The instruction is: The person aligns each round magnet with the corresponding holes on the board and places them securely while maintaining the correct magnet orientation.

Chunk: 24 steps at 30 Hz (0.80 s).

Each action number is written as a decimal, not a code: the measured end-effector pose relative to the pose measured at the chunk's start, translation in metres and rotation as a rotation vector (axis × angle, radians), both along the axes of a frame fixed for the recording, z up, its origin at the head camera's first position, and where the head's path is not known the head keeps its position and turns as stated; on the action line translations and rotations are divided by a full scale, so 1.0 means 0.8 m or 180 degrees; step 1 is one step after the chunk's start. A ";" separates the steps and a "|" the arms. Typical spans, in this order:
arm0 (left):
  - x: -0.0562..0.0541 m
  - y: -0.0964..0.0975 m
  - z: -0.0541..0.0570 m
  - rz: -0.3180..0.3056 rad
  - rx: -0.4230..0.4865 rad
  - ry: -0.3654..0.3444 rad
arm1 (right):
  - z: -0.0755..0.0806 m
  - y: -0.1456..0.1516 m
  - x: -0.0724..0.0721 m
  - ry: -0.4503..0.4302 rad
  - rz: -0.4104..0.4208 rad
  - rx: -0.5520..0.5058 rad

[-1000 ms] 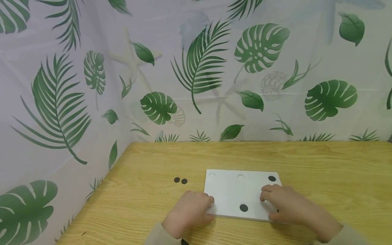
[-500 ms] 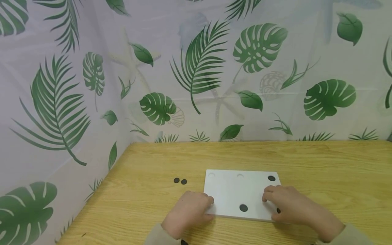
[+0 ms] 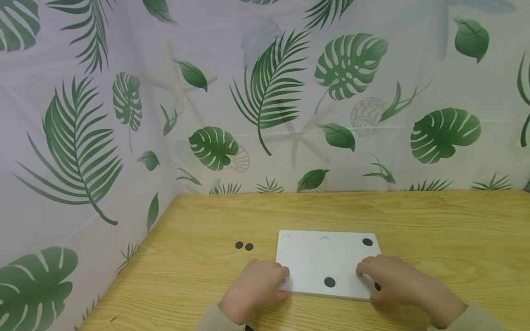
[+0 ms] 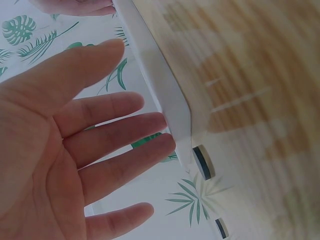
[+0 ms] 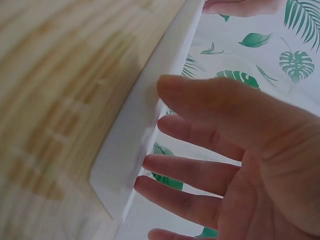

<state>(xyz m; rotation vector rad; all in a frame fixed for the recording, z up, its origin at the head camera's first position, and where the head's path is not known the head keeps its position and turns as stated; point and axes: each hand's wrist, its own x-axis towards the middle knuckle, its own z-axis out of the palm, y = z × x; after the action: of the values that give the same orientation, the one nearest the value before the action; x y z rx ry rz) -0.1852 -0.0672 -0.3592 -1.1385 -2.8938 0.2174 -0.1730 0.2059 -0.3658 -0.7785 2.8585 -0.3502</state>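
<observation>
Head view shows the white board [image 3: 310,259] lying flat on the wooden table [image 3: 198,220] between the two hands, and the work looks about half done. Three black discs sit on it: a far-right disc [image 3: 367,242], a near-middle disc [image 3: 329,282] and a near-right disc [image 3: 377,286] partly behind the right hand [image 3: 391,278]. Left to fill, it seems, are the far-left recess [image 3: 286,238] and the far-middle recess [image 3: 325,238]; whatever is at the near-left corner is hidden by the left hand [image 3: 257,281]. Two loose discs, an outer one [image 3: 239,245] and an inner one [image 3: 249,247], lie side by side beyond the board's left edge. Both hands have their fingers extended and loose, curled round nothing; their fingertips appear to touch the board's left and right ends. Bare tabletop stretches behind the board to the leaf-print cloth [image 3: 232,92], and the path from the loose discs to the far recesses looks unobstructed, passing beyond the left hand.
</observation>
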 end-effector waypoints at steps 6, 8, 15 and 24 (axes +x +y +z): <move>0.000 0.000 0.000 0.0020 0.0002 -0.0004 | -0.003 0.001 0.000 -0.0069 -0.0089 -0.0086; 0.000 0.000 0.001 0.0034 -0.0006 -0.0010 | -0.005 0.002 -0.001 -0.0098 -0.0112 -0.0114; 0.000 0.001 -0.001 0.0038 -0.0032 0.0012 | -0.006 0.003 -0.001 -0.0186 -0.0161 -0.0180; 0.001 0.001 0.000 0.0009 -0.0022 0.0028 | -0.005 0.003 -0.001 -0.0261 -0.0217 -0.0283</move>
<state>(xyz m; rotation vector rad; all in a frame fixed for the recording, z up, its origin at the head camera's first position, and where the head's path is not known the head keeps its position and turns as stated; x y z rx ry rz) -0.1844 -0.0662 -0.3593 -1.1316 -2.8894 0.2320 -0.1735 0.2080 -0.3695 -0.6663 2.8140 -0.5093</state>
